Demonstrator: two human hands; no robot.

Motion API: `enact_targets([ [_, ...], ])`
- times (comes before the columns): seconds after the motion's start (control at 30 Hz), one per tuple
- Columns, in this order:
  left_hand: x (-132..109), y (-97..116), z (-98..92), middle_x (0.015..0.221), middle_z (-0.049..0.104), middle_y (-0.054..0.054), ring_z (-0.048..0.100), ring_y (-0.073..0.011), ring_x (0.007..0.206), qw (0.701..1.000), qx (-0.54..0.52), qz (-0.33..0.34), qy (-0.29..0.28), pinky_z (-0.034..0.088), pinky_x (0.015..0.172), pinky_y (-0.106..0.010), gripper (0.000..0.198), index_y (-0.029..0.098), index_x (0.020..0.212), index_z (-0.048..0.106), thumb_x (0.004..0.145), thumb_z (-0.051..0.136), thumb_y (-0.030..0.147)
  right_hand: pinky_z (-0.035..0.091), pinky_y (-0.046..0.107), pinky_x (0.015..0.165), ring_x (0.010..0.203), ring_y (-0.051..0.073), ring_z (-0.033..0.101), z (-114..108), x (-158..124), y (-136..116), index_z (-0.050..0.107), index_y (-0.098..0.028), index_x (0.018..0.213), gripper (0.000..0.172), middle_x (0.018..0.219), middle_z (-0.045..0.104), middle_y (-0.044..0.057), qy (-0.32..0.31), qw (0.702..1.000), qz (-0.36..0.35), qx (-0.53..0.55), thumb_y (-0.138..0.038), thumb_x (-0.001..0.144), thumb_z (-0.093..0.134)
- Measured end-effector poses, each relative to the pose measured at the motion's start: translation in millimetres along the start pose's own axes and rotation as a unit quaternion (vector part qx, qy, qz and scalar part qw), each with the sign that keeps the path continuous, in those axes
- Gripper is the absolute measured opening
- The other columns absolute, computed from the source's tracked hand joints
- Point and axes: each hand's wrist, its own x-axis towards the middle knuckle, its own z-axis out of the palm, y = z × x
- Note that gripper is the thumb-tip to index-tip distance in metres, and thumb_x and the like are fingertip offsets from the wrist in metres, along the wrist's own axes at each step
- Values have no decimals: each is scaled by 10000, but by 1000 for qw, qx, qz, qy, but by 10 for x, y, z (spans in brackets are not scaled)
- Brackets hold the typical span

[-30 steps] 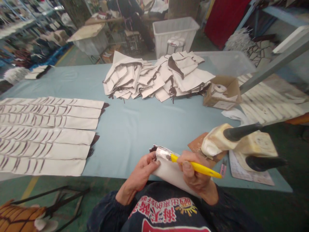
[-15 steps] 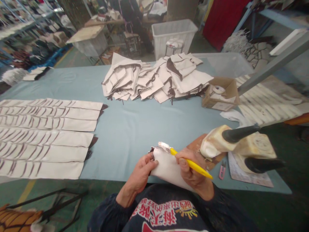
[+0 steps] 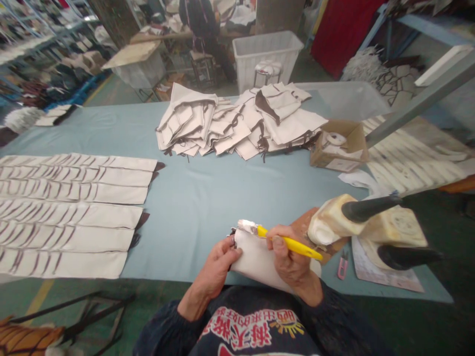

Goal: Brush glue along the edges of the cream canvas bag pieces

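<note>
At the front edge of the table, my left hand (image 3: 219, 259) pinches the left end of a cream fabric piece (image 3: 256, 254) between thumb and fingers. A dark trim shows at that end. My right hand (image 3: 295, 262) grips a brush (image 3: 293, 245) by its yellow handle. White paste coats the brush head, which lies along the far edge of the fabric piece, close to my left fingers. To the right, two stained cream plastic containers (image 3: 332, 217) with black spouts or handles lie on a brown board (image 3: 306, 222). Pink thread snips (image 3: 343, 265) rest near my right hand.
Overlapping rows of cream pieces (image 3: 70, 217) cover the table's left side. A loose heap of cream pieces (image 3: 237, 123) with dark trim lies at the back, beside a cardboard box (image 3: 338, 146). Beyond the table stand a white bin (image 3: 267, 54) and a person (image 3: 202, 24).
My right hand has moved the brush slightly left along the fabric edge. My left hand keeps its hold on the piece. The whole view has shifted a little.
</note>
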Motion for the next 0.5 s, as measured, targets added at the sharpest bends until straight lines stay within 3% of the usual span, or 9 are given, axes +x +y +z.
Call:
enact_targets([
  [0.1, -3, -3, -23, 951, 804, -76, 685, -204, 853, 1000, 0, 3, 6, 468, 748, -255, 407, 145, 1147, 777, 801, 765, 358, 453, 279, 546, 522, 141, 556, -77, -37, 25, 610, -242, 842, 250, 615, 576, -36, 9, 999, 24, 22, -290, 1049, 477],
  [0.27, -15, 26, -5, 950, 805, -78, 686, -212, 864, 1000, 13, 3, 0, 465, 747, -254, 393, 144, 1146, 781, 813, 747, 349, 451, 267, 508, 507, 142, 567, -19, -125, 27, 624, -233, 871, 241, 622, 596, -27, -63, 996, 32, 53, -293, 1045, 470],
  [0.5, -24, 2, -28, 1028, 803, -71, 685, -215, 912, 999, 14, 16, 46, 473, 785, -256, 443, 151, 1209, 741, 810, 746, 345, 495, 255, 537, 509, 139, 580, 194, -106, 198, 634, -218, 943, 258, 622, 608, -30, -32, 998, 48, 15, -273, 1077, 420],
])
